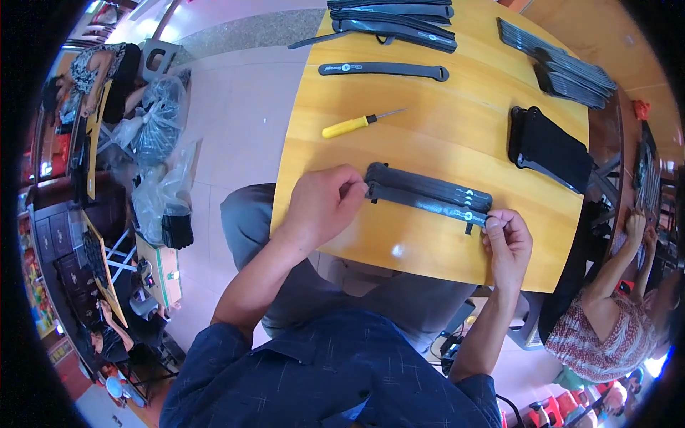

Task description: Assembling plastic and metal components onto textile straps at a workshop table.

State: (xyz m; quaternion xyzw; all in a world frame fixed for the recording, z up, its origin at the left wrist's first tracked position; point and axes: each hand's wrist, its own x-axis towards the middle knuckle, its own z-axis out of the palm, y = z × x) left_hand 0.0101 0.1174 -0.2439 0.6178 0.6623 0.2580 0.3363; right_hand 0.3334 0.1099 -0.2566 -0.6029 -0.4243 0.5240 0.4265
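A small stack of black hook-and-loop straps (428, 189) with pale print lies in front of me on the yellow table (442, 128). My left hand (327, 203) is closed, thumb and forefinger pinching the left end of the nearest strap (421, 205). At that strap's right end, my right hand (508, 239) pinches between thumb and fingers. The strap stretches between both hands along the near side of the stack. Beyond the stack lies a screwdriver (349, 127) with a yellow handle, and past it a single black strap (385, 70).
More straps (399, 25) are heaped at the far edge. On the right sit a fanned pile of straps (564, 71) and a thick black stack (549, 146). A co-worker (606, 321) sits at the right; plastic bags (157, 121) rest on the floor at left.
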